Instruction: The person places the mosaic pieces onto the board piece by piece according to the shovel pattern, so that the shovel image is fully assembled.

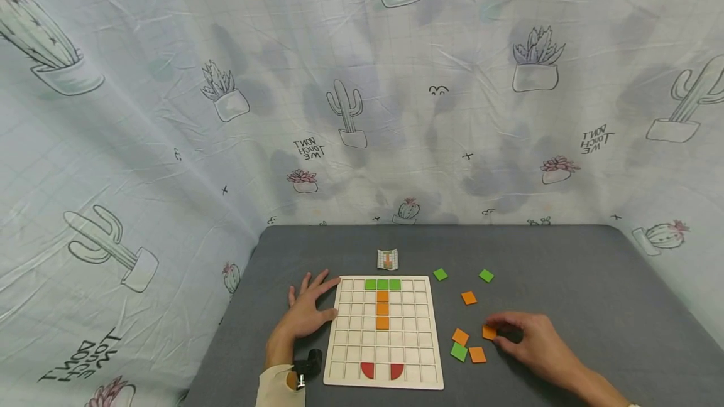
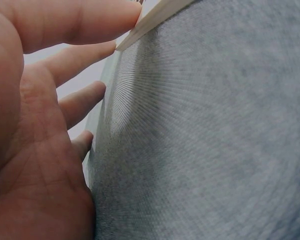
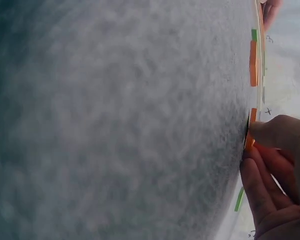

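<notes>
My left hand (image 1: 305, 313) lies with spread fingers at the left edge of a pale grid board (image 1: 351, 353), thumb and index fingertip touching its rim. In the left wrist view, the thumb (image 2: 85, 22) meets the board's edge (image 2: 157, 19). To the right of the board, my right hand (image 1: 534, 338) pinches an orange square tile (image 1: 489, 332) between thumb and fingers, low over the table. The right wrist view shows this orange tile (image 3: 251, 127) standing tilted at the fingertips. Three green tiles (image 1: 383, 284) form a row on the board above a column of three orange tiles (image 1: 383, 309).
Two red quarter-round pieces (image 1: 396, 371) sit in the board's bottom row. Loose orange tiles (image 1: 469, 298) and green tiles (image 1: 440, 274) are scattered between board and right hand. A small pattern card (image 1: 388, 259) lies behind the board. Cactus-print cloth (image 1: 430, 112) surrounds the grey table (image 1: 565, 269).
</notes>
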A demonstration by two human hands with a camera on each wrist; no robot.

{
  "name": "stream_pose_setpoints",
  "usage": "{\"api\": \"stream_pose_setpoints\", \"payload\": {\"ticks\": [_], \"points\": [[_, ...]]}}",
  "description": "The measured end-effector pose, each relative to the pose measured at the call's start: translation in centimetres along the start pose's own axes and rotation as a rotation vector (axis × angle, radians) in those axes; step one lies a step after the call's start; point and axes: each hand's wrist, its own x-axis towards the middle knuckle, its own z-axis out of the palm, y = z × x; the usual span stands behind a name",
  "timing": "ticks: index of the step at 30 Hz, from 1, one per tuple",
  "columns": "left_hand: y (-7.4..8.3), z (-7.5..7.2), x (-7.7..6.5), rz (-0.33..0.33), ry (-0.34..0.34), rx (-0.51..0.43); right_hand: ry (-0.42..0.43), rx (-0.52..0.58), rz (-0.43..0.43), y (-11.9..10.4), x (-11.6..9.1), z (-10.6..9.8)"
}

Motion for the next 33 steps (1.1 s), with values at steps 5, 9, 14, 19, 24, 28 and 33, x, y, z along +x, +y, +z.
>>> {"api": "stream_pose_setpoints", "payload": {"ticks": [5, 9, 14, 19, 24, 28, 33], "points": [[0.0, -0.1, -0.1, -0.002, -0.001, -0.007, -0.002, -0.004, -0.005, -0.5, 0.3, -0.5], [-0.1, -0.1, -0.2, -0.004, -0.001, -0.009, 0.033, -0.021, -0.018, -1.2, 0.7, -0.6], [-0.1, -0.1, -0.2, -0.01, -0.008, -0.005, 0.067, -0.008, -0.044, -2.5, 1.5, -0.5], [0.0, -0.1, -0.1, -0.011, -0.009, 0.004, 0.092, 0.027, -0.09, -3.9, 2.4, -0.1], [0.2, -0.1, 0.0, -0.012, -0.005, 0.011, 0.049, 0.072, -0.085, -5.1, 3.4, 0.3], [0.3, -0.1, 0.0, -0.011, 0.0, 0.013, 0.023, 0.091, -0.057, -6.0, 4.3, 0.9], [0.3, -0.1, -0.1, -0.007, 0.002, 0.011, 0.007, 0.129, -0.029, -7.5, 5.5, 1.6]]}}
